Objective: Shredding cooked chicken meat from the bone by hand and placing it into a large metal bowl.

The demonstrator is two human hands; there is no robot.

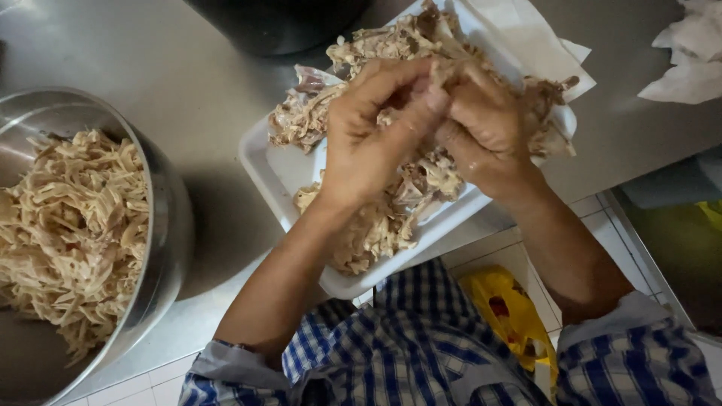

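Observation:
My left hand (372, 135) and my right hand (485, 124) meet over a white rectangular tray (278, 173), both pinching one piece of cooked chicken (444, 75) between the fingertips. The tray holds a heap of chicken pieces and bones (376, 218), with more at its far end (391, 37). To the left stands a large steel bowl (162, 218) filled with pale shredded chicken strips (71, 225).
The tray and bowl rest on a steel counter (188, 83). A dark pot (278, 22) stands behind the tray, white paper (526, 30) lies under its far corner, crumpled tissue (692, 60) sits far right. A yellow bag (511, 316) lies on the tiled floor below.

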